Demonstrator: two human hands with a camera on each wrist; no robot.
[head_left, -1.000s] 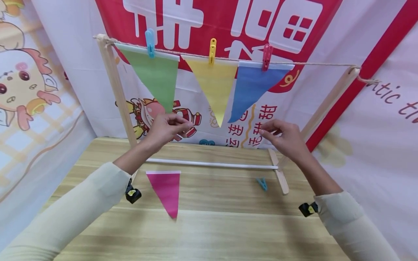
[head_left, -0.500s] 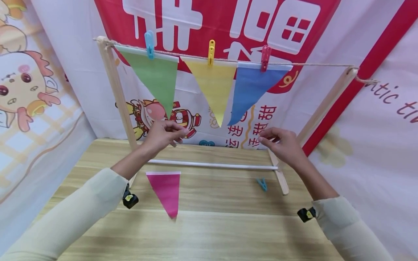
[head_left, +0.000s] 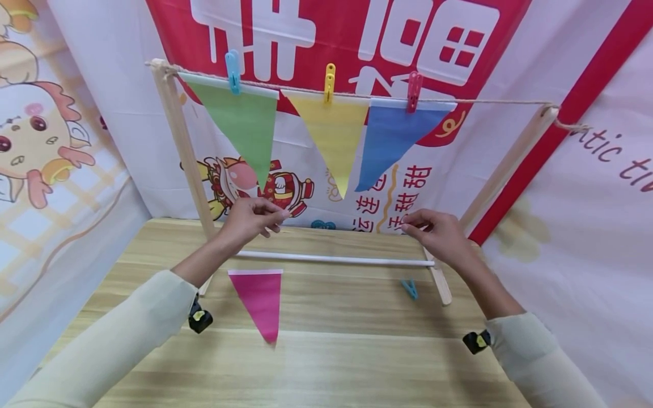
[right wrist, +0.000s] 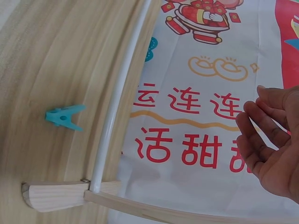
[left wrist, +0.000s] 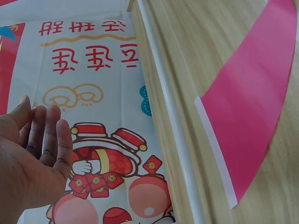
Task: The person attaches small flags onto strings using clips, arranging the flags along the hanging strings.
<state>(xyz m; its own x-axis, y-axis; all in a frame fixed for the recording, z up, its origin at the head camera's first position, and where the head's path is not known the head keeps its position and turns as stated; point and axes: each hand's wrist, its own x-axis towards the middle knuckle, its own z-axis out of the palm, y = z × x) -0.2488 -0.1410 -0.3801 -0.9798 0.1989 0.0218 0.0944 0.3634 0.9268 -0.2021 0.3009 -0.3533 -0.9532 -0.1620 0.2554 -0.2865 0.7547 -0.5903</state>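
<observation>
My left hand [head_left: 251, 220], fingers loosely bent and holding nothing, hovers below the green pennant [head_left: 245, 122]. My right hand [head_left: 436, 233] is likewise bare, in the air below and right of the blue pennant [head_left: 395, 136]. Between those two pennants hangs a yellow pennant [head_left: 331, 130]. A blue clothespin [head_left: 233, 71], a yellow clothespin [head_left: 329, 83] and a red clothespin [head_left: 414, 92] pin them to a twine line [head_left: 500, 101]. On the table lie a pink pennant [head_left: 261, 303] with a white top strip and a loose teal clothespin [right wrist: 65, 116].
Two wooden posts, a left post [head_left: 183, 147] and a right post [head_left: 510, 164], carry the twine. Low between them runs a white rod [head_left: 331, 258]; a wooden foot [head_left: 440, 283] rests on the table [head_left: 357, 362]. Printed cloth [head_left: 326, 130] hangs behind.
Both hands have come down a little, away from the hanging pennants; the left has also drawn slightly to the left. The pennants and clothespins stay where they were.
</observation>
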